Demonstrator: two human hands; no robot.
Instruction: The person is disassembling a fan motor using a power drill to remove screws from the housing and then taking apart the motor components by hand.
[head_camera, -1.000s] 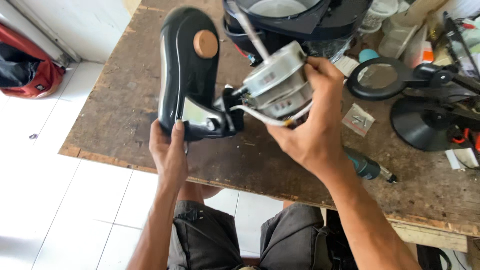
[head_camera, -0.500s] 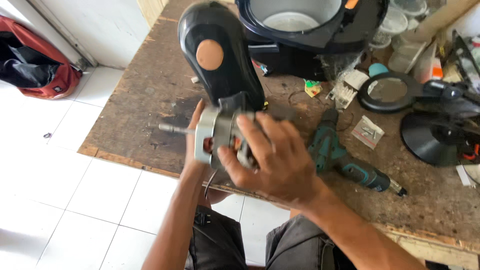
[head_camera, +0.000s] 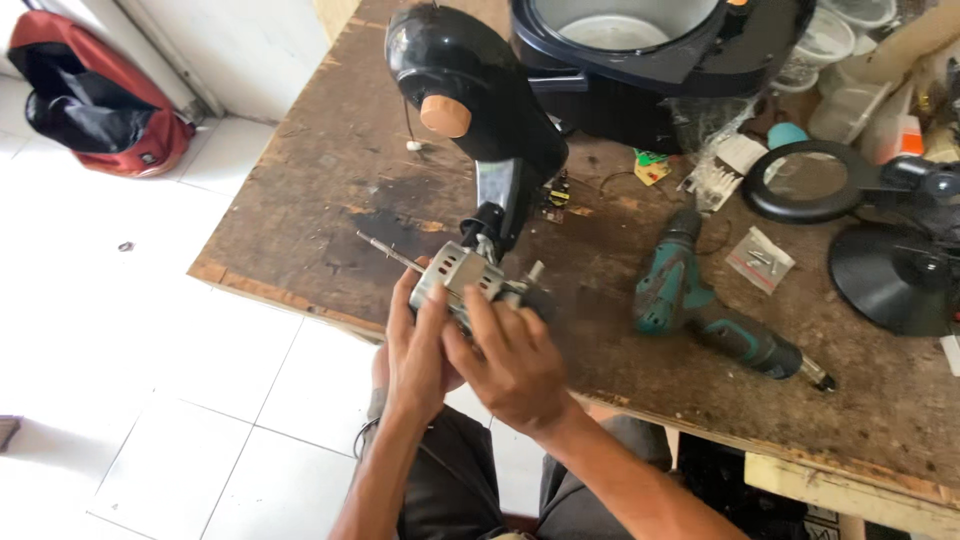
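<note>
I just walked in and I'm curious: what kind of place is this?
Probably a small appliance repair workshop: a worn wooden workbench, a teal cordless drill, a magnifier lamp, and both hands on a bare metal motor.

Silver motor (head_camera: 462, 272), black housing (head_camera: 470, 85) — teal drill (head_camera: 672, 280)

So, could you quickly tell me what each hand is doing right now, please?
Left hand: closed on the metal motor, gripping it from below.
Right hand: fingers laid over the same motor, holding it at the workbench edge.
</note>
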